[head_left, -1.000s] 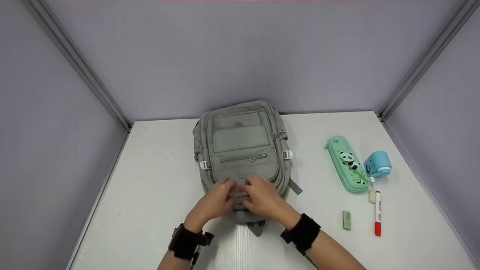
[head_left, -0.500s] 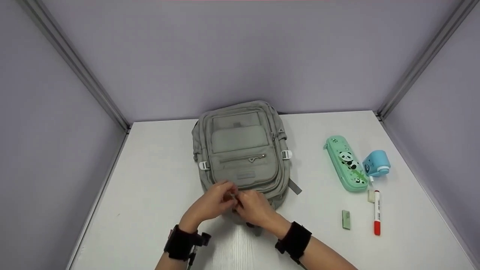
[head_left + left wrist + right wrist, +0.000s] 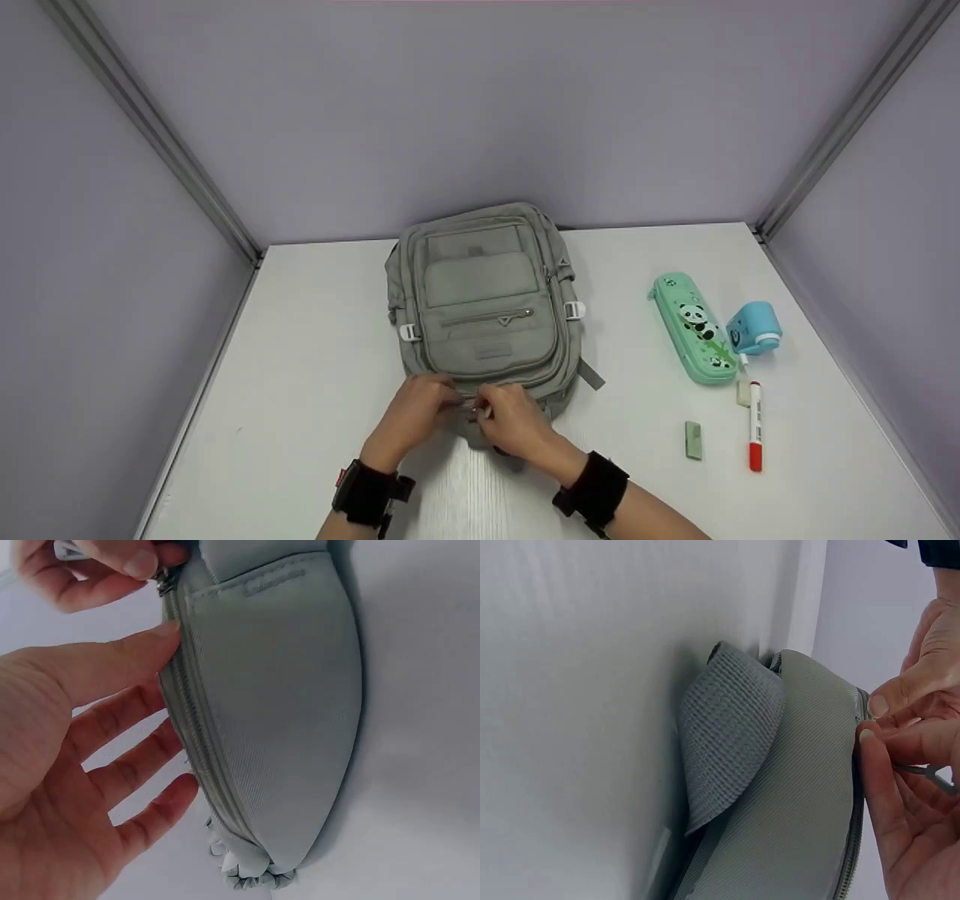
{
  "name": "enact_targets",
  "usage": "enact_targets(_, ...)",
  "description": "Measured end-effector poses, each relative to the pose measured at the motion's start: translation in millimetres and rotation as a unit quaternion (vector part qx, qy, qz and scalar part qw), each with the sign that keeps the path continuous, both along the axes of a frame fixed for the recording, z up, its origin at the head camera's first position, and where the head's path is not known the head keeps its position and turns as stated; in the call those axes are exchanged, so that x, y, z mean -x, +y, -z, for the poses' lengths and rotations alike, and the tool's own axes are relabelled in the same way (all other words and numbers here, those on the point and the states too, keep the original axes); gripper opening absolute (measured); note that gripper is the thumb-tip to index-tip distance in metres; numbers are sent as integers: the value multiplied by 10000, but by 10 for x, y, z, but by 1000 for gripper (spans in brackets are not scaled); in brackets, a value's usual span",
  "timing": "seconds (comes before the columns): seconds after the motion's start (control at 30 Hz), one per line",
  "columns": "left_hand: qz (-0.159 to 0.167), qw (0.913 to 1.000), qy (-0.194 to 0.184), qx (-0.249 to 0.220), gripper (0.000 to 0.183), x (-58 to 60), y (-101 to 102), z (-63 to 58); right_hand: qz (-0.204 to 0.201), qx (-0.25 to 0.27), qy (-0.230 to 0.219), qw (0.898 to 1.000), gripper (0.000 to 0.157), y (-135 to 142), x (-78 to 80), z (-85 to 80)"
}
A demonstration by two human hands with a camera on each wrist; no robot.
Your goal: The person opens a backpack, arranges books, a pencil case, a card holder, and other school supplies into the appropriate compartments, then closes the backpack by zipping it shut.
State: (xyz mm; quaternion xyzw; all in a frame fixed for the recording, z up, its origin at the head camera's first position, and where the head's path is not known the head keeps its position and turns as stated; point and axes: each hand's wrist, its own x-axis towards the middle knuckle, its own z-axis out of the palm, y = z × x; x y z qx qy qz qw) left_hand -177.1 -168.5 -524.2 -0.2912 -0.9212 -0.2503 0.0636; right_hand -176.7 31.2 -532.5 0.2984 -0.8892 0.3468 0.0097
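A grey-green backpack (image 3: 480, 277) lies front up on the white table, its lower end toward me. My left hand (image 3: 415, 411) grips the zipper edge at that end. In the left wrist view its thumb presses the zipper tape (image 3: 199, 712) from one side, with fingers spread behind. Just to the right, my right hand (image 3: 514, 420) pinches the zipper slider (image 3: 163, 583) between thumb and forefinger. A grey zipper pull (image 3: 939, 778) hangs among the right hand's fingers in the right wrist view. The zipper teeth run along the rim of the pouch between the hands.
On the right lie a mint pencil case (image 3: 694, 326) with pandas, a light-blue plastic object (image 3: 755, 328) with a white part, a red-and-white marker (image 3: 755, 427), a green eraser-like block (image 3: 693, 440) and a pale block (image 3: 743, 393). A strap end (image 3: 591, 373) sticks out beside the backpack.
Both hands have come down toward the backpack's near end. They met half a second ago; now the left has shifted left along the zipper, leaving a small gap. The backpack stays in place.
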Motion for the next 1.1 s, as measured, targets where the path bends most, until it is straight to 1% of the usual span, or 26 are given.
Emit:
enact_targets(0.07, -58, 9995, 285, 121, 16, -4, 5, 31, 18, 8, 29, 10000, 15, 9, -10, 10)
enact_targets(0.17, -207, 9980, 449, 399, 14, -12, 4, 48, 19, -6, 201, 9998, 18, 33, -26, 22)
enact_targets(0.23, -264, 9971, 443, 566, 13, -18, 1, 50, 14, -12, 329, 9995, 20, 58, -34, 27)
enact_targets(0.37, -286, 9967, 421, 633, 11, -25, -3, 42, 95, -2, 423, 9991, 22, 130, -38, 21)
enact_targets(0.53, -277, 9971, 366, 603, 9, -29, -14, 24, 358, -22, 392, 9986, 22, 268, -27, 0)
enact_targets(0.73, -218, 9972, 380, 602, 6, -40, -32, 24, 649, -183, 609, 9959, 23, 486, 20, 6)
enact_targets(1.1, -265, 9974, 384, 555, 5, -57, -55, 61, 1306, -399, 512, 9893, 22, 817, 92, -52)
